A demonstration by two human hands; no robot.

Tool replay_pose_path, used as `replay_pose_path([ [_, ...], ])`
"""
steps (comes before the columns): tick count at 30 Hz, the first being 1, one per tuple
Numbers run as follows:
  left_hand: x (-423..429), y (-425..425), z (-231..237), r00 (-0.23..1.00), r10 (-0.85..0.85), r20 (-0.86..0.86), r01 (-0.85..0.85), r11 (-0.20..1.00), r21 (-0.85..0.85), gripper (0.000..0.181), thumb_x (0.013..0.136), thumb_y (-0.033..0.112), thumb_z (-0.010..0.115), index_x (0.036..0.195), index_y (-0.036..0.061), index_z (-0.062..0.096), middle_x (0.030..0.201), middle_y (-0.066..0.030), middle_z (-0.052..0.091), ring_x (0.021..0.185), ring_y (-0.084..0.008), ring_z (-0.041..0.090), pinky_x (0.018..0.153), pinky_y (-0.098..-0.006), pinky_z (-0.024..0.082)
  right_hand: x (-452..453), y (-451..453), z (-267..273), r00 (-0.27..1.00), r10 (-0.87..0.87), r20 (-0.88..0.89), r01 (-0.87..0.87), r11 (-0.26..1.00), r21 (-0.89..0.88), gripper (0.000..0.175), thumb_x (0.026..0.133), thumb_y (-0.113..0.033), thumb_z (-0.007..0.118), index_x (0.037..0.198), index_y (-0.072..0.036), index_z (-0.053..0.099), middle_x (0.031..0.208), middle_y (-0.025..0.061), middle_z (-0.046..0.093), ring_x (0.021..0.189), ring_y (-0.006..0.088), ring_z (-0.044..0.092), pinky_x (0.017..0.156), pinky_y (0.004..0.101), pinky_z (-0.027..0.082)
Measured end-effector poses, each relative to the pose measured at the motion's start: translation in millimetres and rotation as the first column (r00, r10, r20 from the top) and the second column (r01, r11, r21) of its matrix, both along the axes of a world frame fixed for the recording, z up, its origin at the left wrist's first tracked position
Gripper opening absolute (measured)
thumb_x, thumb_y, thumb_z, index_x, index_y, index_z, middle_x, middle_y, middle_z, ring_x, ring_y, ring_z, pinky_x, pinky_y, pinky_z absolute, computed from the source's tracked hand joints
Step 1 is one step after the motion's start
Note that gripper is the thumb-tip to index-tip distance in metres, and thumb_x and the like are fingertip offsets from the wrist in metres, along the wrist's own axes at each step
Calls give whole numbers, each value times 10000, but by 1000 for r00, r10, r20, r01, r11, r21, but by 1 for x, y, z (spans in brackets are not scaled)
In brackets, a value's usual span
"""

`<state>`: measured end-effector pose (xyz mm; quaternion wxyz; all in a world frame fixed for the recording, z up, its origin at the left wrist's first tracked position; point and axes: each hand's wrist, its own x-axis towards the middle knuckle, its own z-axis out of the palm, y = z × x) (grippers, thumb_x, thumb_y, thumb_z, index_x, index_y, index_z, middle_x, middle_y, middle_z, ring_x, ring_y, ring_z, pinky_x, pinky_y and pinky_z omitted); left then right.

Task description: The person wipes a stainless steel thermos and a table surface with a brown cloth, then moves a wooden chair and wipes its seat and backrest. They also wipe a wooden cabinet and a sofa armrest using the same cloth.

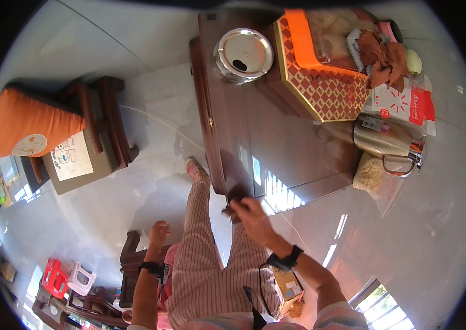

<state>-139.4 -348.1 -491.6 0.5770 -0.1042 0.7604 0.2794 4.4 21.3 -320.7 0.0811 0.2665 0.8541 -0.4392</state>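
My right hand (253,218) is at the near corner of a dark, glossy wooden table (282,140). Its fingers close on a small dark brown thing (228,211), perhaps a cloth, mostly hidden by the hand. My left hand (159,234) hangs over the floor left of my striped trousers, fingers loosely curled and holding nothing. A round steel tin (244,55) with a dark hole in its lid stands on the table's far left. Beside it is an orange and gold patterned box (323,90) with a transparent top, and a crumpled brown cloth (383,57) lies over its right side.
A steel thermos jug (385,136), a bag of pale snacks (369,171) and a red-and-white package (406,101) lie at the right. A wooden chair (113,123) with an orange cushion (30,123) stands left. Red (54,278) and pale (81,277) plastic stools are at lower left.
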Motion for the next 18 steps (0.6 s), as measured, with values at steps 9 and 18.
replay_pose_path([
  [9,-4,3,14,950,296,103,-304,950,70,279,893,248,602,1098,59,603,886,-59,651,707,-157,655,604,-268,489,-203,141,-18,921,168,-352,43,853,521,418,788,13,588,1197,-67,607,1101,117,536,978,326,511,814,404,475],
  [18,6,9,8,958,277,73,-285,948,140,282,900,236,593,1106,43,601,874,-61,655,670,-154,653,572,-255,489,-127,70,-38,947,307,-96,-211,819,533,435,773,-39,555,1207,-29,556,1126,115,490,958,302,475,826,371,464],
])
